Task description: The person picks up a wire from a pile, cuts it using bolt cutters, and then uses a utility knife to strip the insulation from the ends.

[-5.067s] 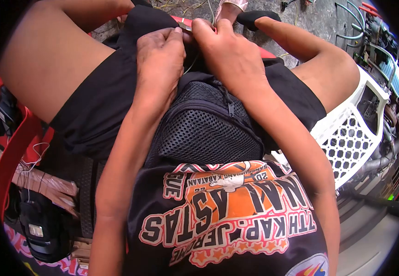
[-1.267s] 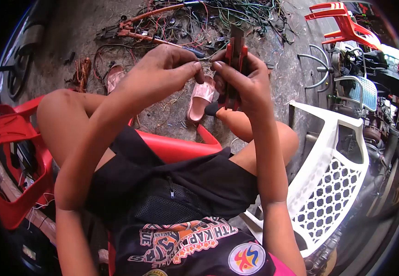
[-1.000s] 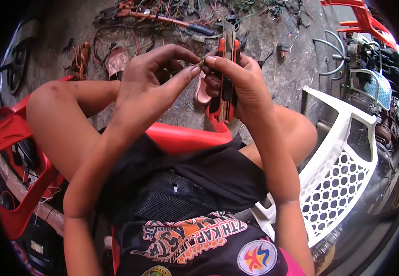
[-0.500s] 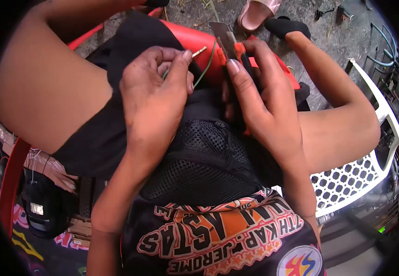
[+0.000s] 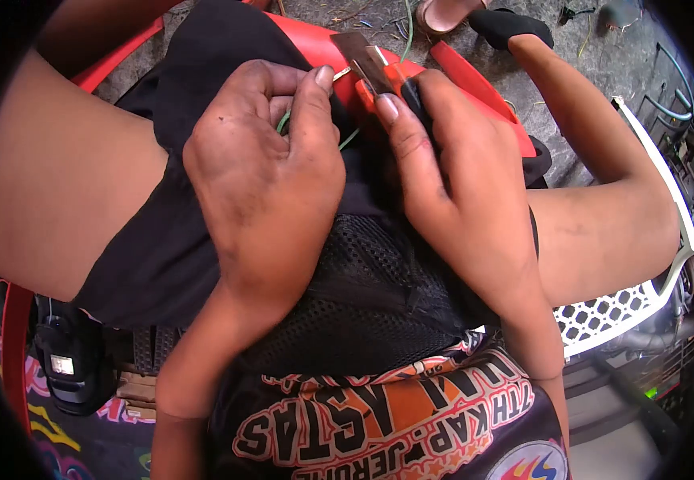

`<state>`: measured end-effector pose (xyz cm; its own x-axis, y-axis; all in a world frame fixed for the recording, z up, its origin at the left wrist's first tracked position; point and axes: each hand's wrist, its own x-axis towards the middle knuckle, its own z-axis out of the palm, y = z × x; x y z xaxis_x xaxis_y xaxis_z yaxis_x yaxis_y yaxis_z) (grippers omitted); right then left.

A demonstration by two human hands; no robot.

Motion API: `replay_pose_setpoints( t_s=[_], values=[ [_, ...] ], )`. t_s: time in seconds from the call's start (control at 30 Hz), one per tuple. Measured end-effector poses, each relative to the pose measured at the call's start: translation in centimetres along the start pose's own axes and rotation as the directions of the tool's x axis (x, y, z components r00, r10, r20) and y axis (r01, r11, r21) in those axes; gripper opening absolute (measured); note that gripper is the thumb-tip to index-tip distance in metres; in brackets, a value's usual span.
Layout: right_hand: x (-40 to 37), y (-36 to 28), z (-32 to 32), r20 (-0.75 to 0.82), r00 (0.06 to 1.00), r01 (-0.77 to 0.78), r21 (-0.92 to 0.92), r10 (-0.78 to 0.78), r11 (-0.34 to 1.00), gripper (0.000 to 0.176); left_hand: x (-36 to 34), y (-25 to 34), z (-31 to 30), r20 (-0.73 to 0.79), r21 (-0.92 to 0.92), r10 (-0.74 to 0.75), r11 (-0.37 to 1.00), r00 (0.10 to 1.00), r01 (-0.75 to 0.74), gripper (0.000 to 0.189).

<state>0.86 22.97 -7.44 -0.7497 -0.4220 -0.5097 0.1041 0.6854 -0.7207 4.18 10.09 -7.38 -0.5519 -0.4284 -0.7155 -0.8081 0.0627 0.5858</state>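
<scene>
My left hand point(image 5: 263, 160) is closed, pinching a small metal terminal point(image 5: 342, 74) between thumb and index finger. A thin green wire point(image 5: 349, 139) shows at the curled fingers and below the hands. Wrapped in my right hand point(image 5: 463, 148) are flat-headed pliers point(image 5: 352, 50) with orange-and-black handles. Their handles are spread slightly apart, and the terminal's tip points toward the metal just below the head. The two hands are close together above my lap, and my right fingers hide the lower handles.
Beneath my legs is a red plastic seat point(image 5: 303, 40). A white lattice-patterned plastic chair point(image 5: 607, 320) stands at the right, near bluish hoses point(image 5: 675, 80) and dark parts. A pink slipper point(image 5: 441, 14) lies on the concrete floor point(image 5: 347, 16). At lower left sits a black object point(image 5: 75, 368).
My right hand has brought the pliers leftward, closer to the terminal. The left hand has turned slightly and keeps its pinch. The whole view has shifted a little.
</scene>
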Motion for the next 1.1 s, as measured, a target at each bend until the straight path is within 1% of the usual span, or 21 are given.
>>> replay_pose_setpoints(
  t_s=[0.07, 0.1, 0.2, 0.27, 0.33, 0.47, 0.57, 0.63, 0.7, 0.77, 0.83, 0.93, 0.97, 1.03, 1.1],
  values=[
    [0.0, 0.1, 0.0, 0.007, 1.0, 0.013, -0.023, -0.013, 1.0, 0.013, -0.1, 0.1, 0.0, 0.003, -0.048, -0.026, 0.999, 1.0, 0.026, 0.015],
    [0.0, 0.1, 0.0, 0.004, 1.0, 0.018, -0.003, -0.018, 1.0, 0.013, 0.0, 0.0, 0.1, 0.0, -0.051, -0.027, 0.998, 1.0, 0.027, 0.015],
    [-0.1, 0.3, -0.2, 0.023, 1.0, 0.013, 0.019, -0.013, 1.0, 0.013, 0.1, -0.5, 0.2, -0.015, -0.041, 0.009, 0.999, 1.0, -0.01, 0.015],
    [-0.3, 0.2, -0.4, 0.045, 0.999, -0.003, 0.022, 0.002, 1.0, 0.013, 0.1, -0.6, 0.2, -0.027, 0.004, 0.033, 0.999, 0.999, -0.033, 0.015],
    [-0.3, -0.2, -0.7, 0.079, 0.994, -0.077, 0.034, 0.075, 0.996, 0.014, 0.1, -0.6, 0.2, -0.031, 0.026, 0.035, 0.999, 0.999, -0.034, 0.015],
    [-0.4, -0.1, -0.7, 0.087, 0.995, -0.057, 0.025, 0.054, 0.998, 0.015, 0.1, -0.6, 0.2, -0.039, 0.073, 0.058, 0.996, 0.998, -0.055, 0.015],
    [-0.4, -0.1, -0.6, 0.087, 0.994, -0.071, 0.05, 0.066, 0.996, 0.015, 0.1, -0.8, 0.2, -0.039, 0.069, 0.082, 0.994, 0.996, -0.08, 0.015],
    [-0.4, -0.1, -0.5, 0.065, 0.996, -0.065, 0.06, 0.061, 0.996, 0.015, 0.2, -0.8, 0.2, -0.036, 0.073, 0.073, 0.995, 0.997, -0.07, 0.014],
    [-0.3, -0.1, -0.8, 0.088, 0.995, -0.057, 0.038, 0.053, 0.998, 0.014, 0.3, -0.9, 0.2, -0.033, 0.075, 0.066, 0.995, 0.997, -0.064, 0.014],
    [-0.1, -0.1, -0.9, 0.108, 0.993, -0.043, 0.016, 0.041, 0.999, 0.014, 0.4, -1.2, 0.3, -0.051, 0.077, 0.13, 0.989, 0.99, -0.126, 0.014],
    [-0.3, -0.2, -0.8, 0.1, 0.992, -0.08, 0.069, 0.073, 0.994, 0.014, 0.3, -1.2, 0.3, -0.048, 0.083, 0.131, 0.988, 0.99, -0.127, 0.014],
    [-0.1, -0.5, -0.7, 0.112, 0.99, -0.086, 0.018, 0.084, 0.996, 0.013, 0.3, -0.9, 0.2, -0.041, 0.083, 0.117, 0.99, 0.992, -0.113, 0.014],
    [-0.1, -0.4, -0.5, 0.11, 0.99, -0.088, 0.015, 0.086, 0.996, 0.013, 0.2, -0.8, 0.2, -0.036, 0.077, 0.099, 0.992, 0.994, -0.096, 0.014],
    [0.0, 0.0, 0.1, 0.022, 1.0, 0.015, -0.017, -0.015, 1.0, 0.012, 0.3, -0.8, 0.3, -0.032, 0.07, 0.103, 0.993, 0.994, -0.1, 0.014],
    [0.1, -0.3, 0.3, 0.021, 1.0, -0.006, -0.031, 0.007, 1.0, 0.011, 0.3, -0.9, 0.3, -0.028, 0.064, 0.103, 0.993, 0.994, -0.101, 0.014]
  ],
)
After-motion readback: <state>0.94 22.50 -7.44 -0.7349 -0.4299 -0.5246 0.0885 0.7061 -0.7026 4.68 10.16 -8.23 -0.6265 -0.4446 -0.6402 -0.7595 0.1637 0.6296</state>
